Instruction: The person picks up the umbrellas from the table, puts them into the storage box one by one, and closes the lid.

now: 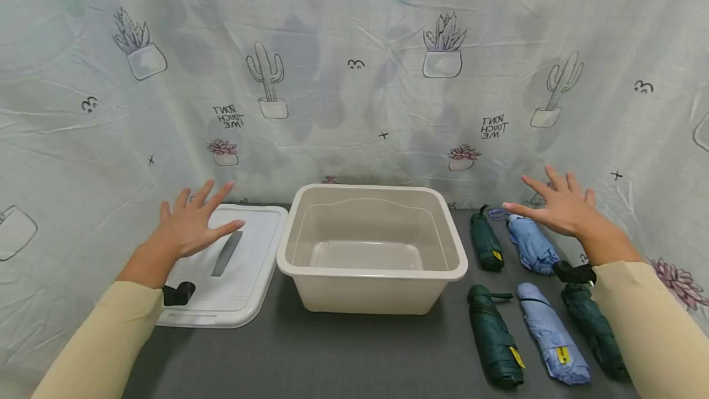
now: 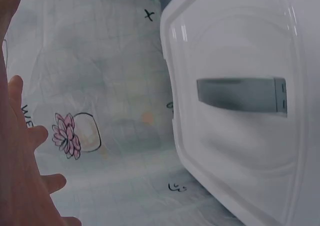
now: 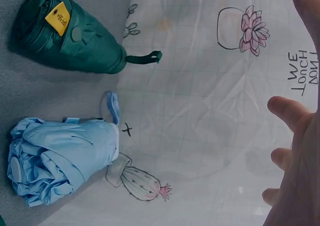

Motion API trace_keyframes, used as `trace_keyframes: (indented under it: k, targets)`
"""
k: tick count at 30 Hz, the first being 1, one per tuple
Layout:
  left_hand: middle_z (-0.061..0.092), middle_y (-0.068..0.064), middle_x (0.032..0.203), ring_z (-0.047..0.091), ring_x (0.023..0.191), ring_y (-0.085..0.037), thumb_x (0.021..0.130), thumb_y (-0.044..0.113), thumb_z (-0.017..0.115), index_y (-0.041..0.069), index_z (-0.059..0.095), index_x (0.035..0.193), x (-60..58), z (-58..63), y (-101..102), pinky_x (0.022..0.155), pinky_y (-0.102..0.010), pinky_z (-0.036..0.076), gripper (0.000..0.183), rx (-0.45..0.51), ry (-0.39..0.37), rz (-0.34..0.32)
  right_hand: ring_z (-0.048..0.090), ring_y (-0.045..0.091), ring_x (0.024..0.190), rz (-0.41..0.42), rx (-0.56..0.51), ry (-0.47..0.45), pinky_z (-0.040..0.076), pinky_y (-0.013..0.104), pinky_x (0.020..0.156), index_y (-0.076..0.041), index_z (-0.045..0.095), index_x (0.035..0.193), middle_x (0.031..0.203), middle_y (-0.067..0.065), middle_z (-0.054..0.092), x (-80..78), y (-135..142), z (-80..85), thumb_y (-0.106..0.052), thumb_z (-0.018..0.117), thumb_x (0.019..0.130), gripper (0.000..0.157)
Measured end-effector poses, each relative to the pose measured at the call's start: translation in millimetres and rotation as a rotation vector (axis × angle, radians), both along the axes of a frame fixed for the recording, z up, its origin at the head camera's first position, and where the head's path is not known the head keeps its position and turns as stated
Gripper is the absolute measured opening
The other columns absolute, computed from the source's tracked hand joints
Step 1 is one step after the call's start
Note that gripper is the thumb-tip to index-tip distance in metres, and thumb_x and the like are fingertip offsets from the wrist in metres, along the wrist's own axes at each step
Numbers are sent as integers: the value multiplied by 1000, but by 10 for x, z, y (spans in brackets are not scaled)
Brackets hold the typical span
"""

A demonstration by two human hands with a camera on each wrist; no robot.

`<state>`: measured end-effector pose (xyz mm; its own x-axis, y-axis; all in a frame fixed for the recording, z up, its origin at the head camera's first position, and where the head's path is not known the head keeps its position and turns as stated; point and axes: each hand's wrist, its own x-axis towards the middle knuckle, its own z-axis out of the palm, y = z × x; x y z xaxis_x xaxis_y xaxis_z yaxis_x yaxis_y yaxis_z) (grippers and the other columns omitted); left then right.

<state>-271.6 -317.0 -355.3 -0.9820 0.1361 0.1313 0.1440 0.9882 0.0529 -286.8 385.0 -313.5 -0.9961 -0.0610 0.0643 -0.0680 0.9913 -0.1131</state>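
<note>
Plainly, the left hand (image 1: 185,229) and right hand (image 1: 566,208) held nothing, fingers apart; lowered carelessly, the right could roll the far blue umbrella (image 1: 533,246).

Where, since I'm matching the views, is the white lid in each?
Head: lid at left, beside the box, partly behind the left hand.
Left wrist: fills most of the right side, cut off by the frame.
Right wrist: not in it.
Shared landmark: the printed sheet.
</note>
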Motion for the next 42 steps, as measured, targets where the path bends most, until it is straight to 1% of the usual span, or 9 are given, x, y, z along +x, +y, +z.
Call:
trace_keyframes:
  k: [5, 8, 14, 20, 24, 30, 35, 42]
  targets:
    - [-2, -11, 159, 9, 135, -57, 79, 80, 36, 42, -9, 148, -11, -42, 27, 95, -82, 1, 91, -16, 14, 5, -13, 59, 134, -2, -3, 18, -5, 82, 91, -22, 17, 152, 155, 22, -14, 16, 2, 3, -75, 45, 80, 93]
    - [-2, -9, 159, 9, 136, -56, 78, 81, 36, 43, -8, 148, -6, -40, 42, 95, -82, 2, 91, -15, 23, 4, -12, 59, 134, 5, 0, 20, -5, 82, 91, -22, 18, 152, 155, 23, -13, 20, -2, 1, -76, 44, 80, 93]
    - [-3, -10, 159, 8, 136, -56, 78, 81, 37, 42, -8, 148, 8, -12, 82, 95, -81, 1, 92, -21, 17, -1, -13, 59, 133, 16, 14, 9, -5, 82, 91, -23, 17, 152, 155, 23, -12, 35, 1, -25, -76, 43, 80, 93]
    - [-3, -10, 159, 7, 136, -55, 78, 81, 37, 42, -7, 148, 12, -34, 89, 96, -81, 1, 92, -16, 27, 0, -11, 59, 134, 17, 17, 22, -5, 82, 92, -23, 17, 152, 155, 23, -11, 42, -7, -40, -76, 44, 80, 94]
    - [-2, -9, 159, 9, 136, -54, 79, 80, 37, 42, -7, 148, 35, -39, 81, 96, -81, 2, 91, -15, 33, -4, -9, 59, 134, 29, 35, 22, -3, 82, 93, -23, 17, 152, 156, 22, -10, 43, -40, -33, -75, 44, 80, 93]
    - [-1, -10, 159, 10, 136, -55, 79, 79, 38, 41, -8, 148, 52, -43, 78, 96, -81, 3, 91, -17, 45, -4, -9, 59, 134, 42, 41, 26, -1, 81, 93, -23, 16, 152, 156, 22, -10, 50, -69, -24, -74, 43, 81, 91]
    - [0, -10, 159, 10, 136, -55, 80, 79, 38, 41, -8, 149, 71, -60, 71, 96, -81, 3, 91, -14, 47, 0, -9, 59, 134, 44, 34, 26, -1, 81, 94, -23, 16, 152, 156, 22, -9, 67, -85, -44, -74, 44, 81, 91]
    - [3, -11, 159, 10, 136, -55, 81, 77, 39, 40, -6, 149, 133, -65, 93, 96, -81, 5, 90, 5, 53, -9, -9, 58, 134, 57, 7, 30, -1, 81, 94, -22, 17, 152, 156, 21, -10, 103, -91, -65, -72, 46, 82, 91]
